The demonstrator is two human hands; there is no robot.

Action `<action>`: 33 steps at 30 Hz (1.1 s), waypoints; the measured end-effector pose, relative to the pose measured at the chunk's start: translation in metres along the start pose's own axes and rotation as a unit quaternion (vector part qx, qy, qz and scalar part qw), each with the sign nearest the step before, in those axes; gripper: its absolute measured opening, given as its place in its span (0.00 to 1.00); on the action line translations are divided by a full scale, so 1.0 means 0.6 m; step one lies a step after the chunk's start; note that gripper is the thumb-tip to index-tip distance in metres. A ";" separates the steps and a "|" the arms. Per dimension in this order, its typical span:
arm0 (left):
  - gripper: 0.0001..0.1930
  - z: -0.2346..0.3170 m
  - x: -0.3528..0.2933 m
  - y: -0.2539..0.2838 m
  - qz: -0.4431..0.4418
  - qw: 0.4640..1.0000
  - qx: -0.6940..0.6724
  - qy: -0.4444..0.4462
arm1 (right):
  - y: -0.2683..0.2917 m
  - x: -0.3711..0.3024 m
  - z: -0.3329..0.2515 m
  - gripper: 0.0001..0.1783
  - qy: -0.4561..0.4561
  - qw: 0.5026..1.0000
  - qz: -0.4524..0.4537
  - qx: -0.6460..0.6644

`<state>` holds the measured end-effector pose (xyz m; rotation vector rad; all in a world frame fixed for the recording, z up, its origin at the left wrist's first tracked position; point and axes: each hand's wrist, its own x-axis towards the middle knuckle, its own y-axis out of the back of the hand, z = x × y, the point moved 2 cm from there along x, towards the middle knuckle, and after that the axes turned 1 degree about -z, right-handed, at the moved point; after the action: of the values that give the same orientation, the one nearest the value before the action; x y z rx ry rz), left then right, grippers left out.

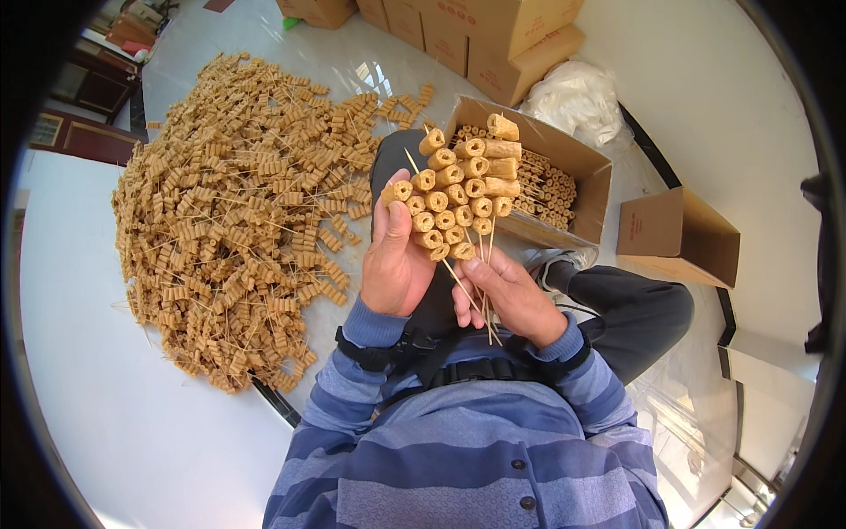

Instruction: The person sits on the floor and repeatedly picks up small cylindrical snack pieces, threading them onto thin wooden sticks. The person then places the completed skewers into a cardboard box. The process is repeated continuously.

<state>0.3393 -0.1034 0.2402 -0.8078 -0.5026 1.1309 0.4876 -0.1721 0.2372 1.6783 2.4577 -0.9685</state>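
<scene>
Between my two hands, above my lap, is a bundle of skewers threaded with short, hollow, golden-brown rolls. The open ends of the rolls face up toward me. My left hand is wrapped round the bundle's left side, its thumb pressed against the rolls. Below the rolls, my right hand closes near the thin wooden sticks, whose bare ends point down toward my belly; its thumb lies by the lowest rolls. Just beyond, an open cardboard box holds many similar skewers packed upright, partly hidden behind the bundle.
A large heap of loose skewers covers the floor to my left. A smaller open carton lies at the right. Stacked cartons and a crumpled white plastic bag are at the back. My bent leg is at the right.
</scene>
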 end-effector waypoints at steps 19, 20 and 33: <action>0.25 0.008 -0.010 0.042 0.033 0.990 -0.135 0.021 | 0.004 -0.006 0.017 0.23 -0.077 0.994 0.037 -0.063; 0.25 0.004 -0.009 0.043 0.045 0.990 -0.130 0.027 | 0.004 -0.008 0.016 0.23 -0.091 0.994 0.022 -0.064; 0.36 -0.003 -0.014 0.038 -0.036 0.990 -0.106 0.091 | 0.005 -0.016 0.003 0.28 -0.139 0.988 -0.034 -0.052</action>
<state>0.3240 -0.1070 0.2219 -1.0595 -0.5000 0.9374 0.4936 -0.1802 0.2376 1.3335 2.3501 -0.9850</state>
